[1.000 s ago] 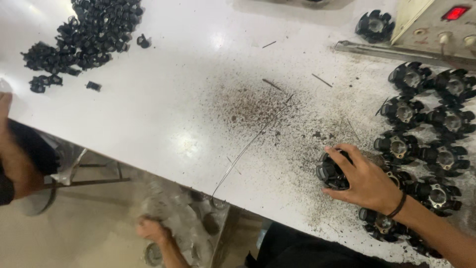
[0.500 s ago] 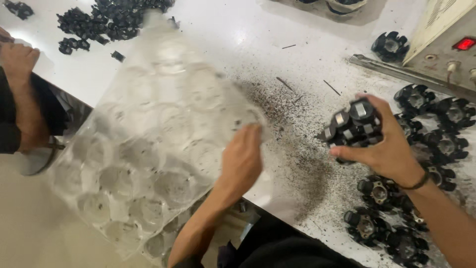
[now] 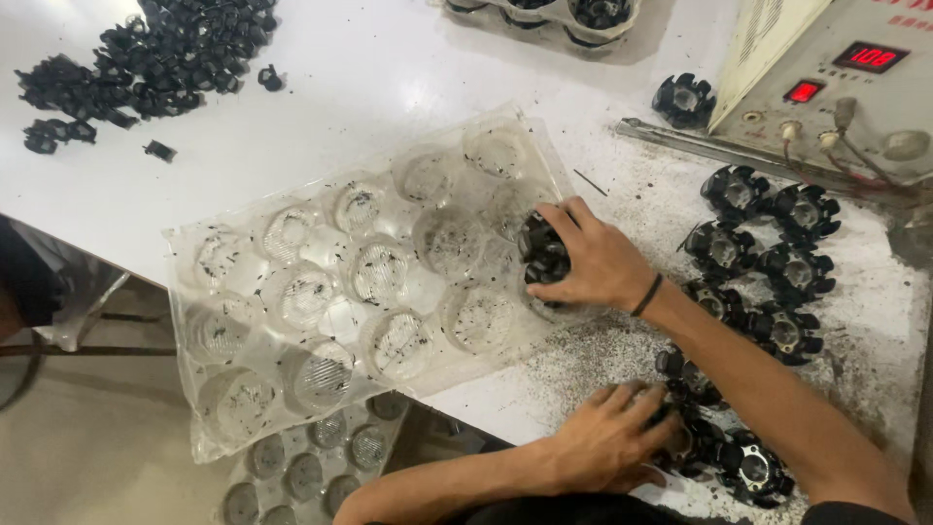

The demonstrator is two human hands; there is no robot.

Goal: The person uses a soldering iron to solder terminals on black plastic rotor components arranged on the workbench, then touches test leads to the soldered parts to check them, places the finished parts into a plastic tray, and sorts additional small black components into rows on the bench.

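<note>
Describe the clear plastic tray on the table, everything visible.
The clear plastic tray is a thin, see-through blister sheet with rows of round ribbed pockets, flecked with dark debris. It lies flat on the white table, its near corner overhanging the edge. All pockets look empty but one at its right end, where the right hand presses a black finned part.

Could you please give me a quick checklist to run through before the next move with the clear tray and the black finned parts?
1. Right hand grips a black finned part over a tray pocket: ok.
2. Part fully seated in its pocket: cannot tell, the fingers cover it.
3. Clear plastic tray fully supported: not ok, its near corner overhangs the white table edge.
4. Tray pockets clean: not ok, dark specks lie in several.
5. Left hand on the next black parts near the table edge: ok.
6. More parts within reach beside the grey machine: ok.
</note>
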